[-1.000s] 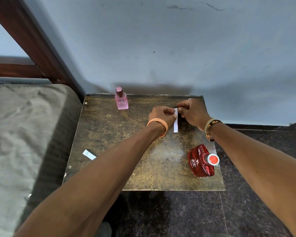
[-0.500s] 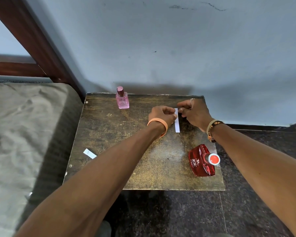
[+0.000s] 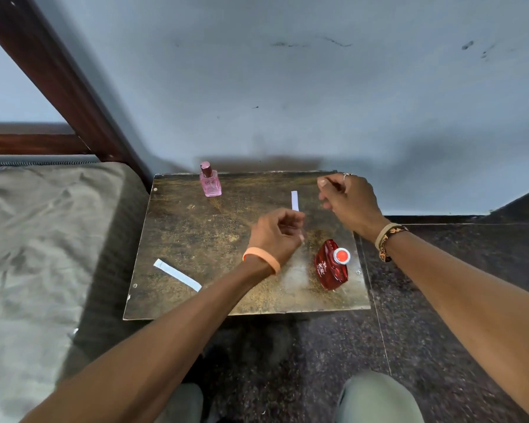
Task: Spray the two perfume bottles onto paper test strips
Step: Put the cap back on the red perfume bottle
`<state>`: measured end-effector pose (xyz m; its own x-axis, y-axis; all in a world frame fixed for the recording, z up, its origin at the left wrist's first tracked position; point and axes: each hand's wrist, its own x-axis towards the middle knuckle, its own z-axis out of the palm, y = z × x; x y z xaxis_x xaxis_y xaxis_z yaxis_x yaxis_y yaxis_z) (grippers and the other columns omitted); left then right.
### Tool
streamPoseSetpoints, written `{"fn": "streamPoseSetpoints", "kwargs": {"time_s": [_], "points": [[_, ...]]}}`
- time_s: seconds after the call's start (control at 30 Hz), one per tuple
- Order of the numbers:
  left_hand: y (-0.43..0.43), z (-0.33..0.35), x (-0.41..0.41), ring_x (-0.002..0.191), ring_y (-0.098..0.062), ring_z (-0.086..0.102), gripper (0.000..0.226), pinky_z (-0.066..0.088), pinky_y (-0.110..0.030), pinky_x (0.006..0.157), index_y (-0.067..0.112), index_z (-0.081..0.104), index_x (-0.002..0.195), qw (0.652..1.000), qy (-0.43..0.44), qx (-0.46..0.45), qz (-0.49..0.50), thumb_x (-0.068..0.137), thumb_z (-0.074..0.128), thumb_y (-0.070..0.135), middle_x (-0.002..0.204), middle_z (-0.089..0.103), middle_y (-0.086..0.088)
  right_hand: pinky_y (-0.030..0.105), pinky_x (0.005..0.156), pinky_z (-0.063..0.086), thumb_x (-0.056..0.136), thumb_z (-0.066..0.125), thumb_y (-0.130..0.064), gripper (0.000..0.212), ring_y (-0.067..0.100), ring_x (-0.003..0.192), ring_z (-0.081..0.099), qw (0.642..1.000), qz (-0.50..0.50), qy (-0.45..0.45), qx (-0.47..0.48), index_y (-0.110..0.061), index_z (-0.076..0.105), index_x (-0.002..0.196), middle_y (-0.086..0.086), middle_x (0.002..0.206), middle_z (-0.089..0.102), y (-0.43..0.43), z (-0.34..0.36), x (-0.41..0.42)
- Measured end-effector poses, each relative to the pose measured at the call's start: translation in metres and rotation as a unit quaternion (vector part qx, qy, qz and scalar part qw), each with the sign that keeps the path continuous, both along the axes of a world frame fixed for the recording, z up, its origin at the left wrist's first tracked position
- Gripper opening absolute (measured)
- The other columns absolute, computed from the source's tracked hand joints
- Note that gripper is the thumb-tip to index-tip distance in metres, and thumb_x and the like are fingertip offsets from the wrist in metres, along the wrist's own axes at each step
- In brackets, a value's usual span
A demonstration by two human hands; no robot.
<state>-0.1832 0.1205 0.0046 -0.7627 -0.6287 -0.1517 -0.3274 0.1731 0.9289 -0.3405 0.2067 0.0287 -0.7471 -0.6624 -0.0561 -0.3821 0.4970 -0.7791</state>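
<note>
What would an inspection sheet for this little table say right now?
Surface: worn brown table, scuffed.
Job's things: pink bottle upright, far left; red bottle near right; middle strip between the hands; left strip near the left edge.
Clutter: nothing seen.
Hands: left hand, fingers curled at the middle strip's near end, grip unclear; right hand, fingers curled, nothing seen in it.
Cables: nothing seen.
Surroundings: bed left, grey wall behind, dark floor.
</note>
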Motion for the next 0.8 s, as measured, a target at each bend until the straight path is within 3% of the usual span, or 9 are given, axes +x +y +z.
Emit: {"fn": "streamPoseSetpoints", "kwargs": {"time_s": [0.07, 0.13, 0.27, 0.33, 0.43, 0.53, 0.67, 0.8], "points": [[0.018, 0.009, 0.011, 0.088, -0.008, 0.064, 0.045, 0.057, -0.023, 0.079, 0.019, 0.065, 0.109, 0.998, -0.021, -0.027, -0.048, 0.069, 0.079, 0.005, 0.096, 0.067, 0.008, 0.018, 0.063, 0.049, 0.100, 0.051, -0.040, 0.032, 0.011, 0.069, 0.070, 1.000, 0.016, 0.023, 0.003, -0.014, 0.070, 0.100, -0.002, 0.083, 0.072, 0.018, 0.021, 0.011], [0.036, 0.017, 0.018, 0.100, -0.009, 0.061, 0.066, 0.056, -0.029, 0.087, 0.022, 0.059, 0.122, 0.995, -0.046, -0.042, -0.082, 0.061, 0.086, 0.016, 0.112, 0.064, 0.006, 0.024, 0.064, 0.051, 0.099, 0.051, -0.045, 0.038, 0.012, 0.068, 0.069, 0.999, 0.032, 0.042, 0.004, -0.012, 0.070, 0.097, -0.001, 0.083, 0.072, 0.037, 0.041, 0.023], [0.068, 0.036, 0.022, 0.121, -0.018, 0.050, 0.096, 0.047, -0.037, 0.099, 0.023, 0.041, 0.137, 0.988, -0.090, -0.079, -0.098, 0.053, 0.089, 0.030, 0.136, 0.050, 0.000, 0.021, 0.073, 0.051, 0.090, 0.064, -0.047, 0.038, 0.007, 0.085, 0.062, 0.986, 0.130, 0.083, 0.065, -0.017, 0.071, 0.113, -0.004, 0.103, 0.071, 0.069, 0.070, 0.050], [0.077, 0.043, 0.022, 0.121, -0.020, 0.051, 0.098, 0.047, -0.038, 0.100, 0.021, 0.040, 0.136, 0.987, -0.102, -0.084, -0.090, 0.051, 0.089, 0.026, 0.133, 0.053, -0.002, 0.018, 0.072, 0.046, 0.082, 0.073, -0.042, 0.045, 0.009, 0.091, 0.060, 0.971, 0.182, 0.097, 0.118, -0.018, 0.068, 0.120, -0.002, 0.112, 0.068, 0.081, 0.080, 0.063], [0.084, 0.045, 0.020, 0.118, -0.023, 0.056, 0.101, 0.048, -0.043, 0.100, 0.019, 0.041, 0.138, 0.988, -0.110, -0.081, -0.076, 0.050, 0.089, 0.022, 0.130, 0.058, -0.002, 0.026, 0.080, 0.047, 0.077, 0.076, -0.034, 0.051, 0.015, 0.099, 0.058, 0.955, 0.207, 0.121, 0.173, -0.018, 0.065, 0.125, -0.001, 0.118, 0.065, 0.091, 0.084, 0.082], [0.090, 0.049, 0.021, 0.114, -0.021, 0.060, 0.089, 0.048, -0.040, 0.101, 0.016, 0.044, 0.138, 0.989, -0.111, -0.077, -0.066, 0.059, 0.083, 0.012, 0.124, 0.063, -0.002, 0.030, 0.081, 0.048, 0.081, 0.074, -0.025, 0.037, 0.018, 0.097, 0.060, 0.940, 0.208, 0.173, 0.207, -0.020, 0.068, 0.116, 0.002, 0.111, 0.066, 0.093, 0.080, 0.093], [0.096, 0.053, 0.020, 0.102, -0.020, 0.064, 0.069, 0.052, -0.036, 0.094, 0.019, 0.054, 0.127, 0.990, -0.104, -0.087, -0.050, 0.064, 0.079, 0.011, 0.111, 0.069, -0.001, 0.031, 0.084, 0.049, 0.083, 0.071, -0.014, 0.033, 0.023, 0.102, 0.063, 0.948, 0.170, 0.180, 0.200, -0.021, 0.069, 0.115, 0.003, 0.111, 0.069, 0.093, 0.074, 0.097], [0.092, 0.050, 0.017, 0.101, -0.022, 0.064, 0.068, 0.054, -0.038, 0.091, 0.021, 0.056, 0.125, 0.989, -0.107, -0.081, -0.055, 0.062, 0.079, 0.010, 0.109, 0.069, 0.000, 0.033, 0.086, 0.052, 0.082, 0.074, -0.014, 0.025, 0.023, 0.100, 0.064, 0.959, 0.131, 0.166, 0.187, -0.021, 0.068, 0.106, 0.003, 0.108, 0.069, 0.090, 0.068, 0.097]]}}
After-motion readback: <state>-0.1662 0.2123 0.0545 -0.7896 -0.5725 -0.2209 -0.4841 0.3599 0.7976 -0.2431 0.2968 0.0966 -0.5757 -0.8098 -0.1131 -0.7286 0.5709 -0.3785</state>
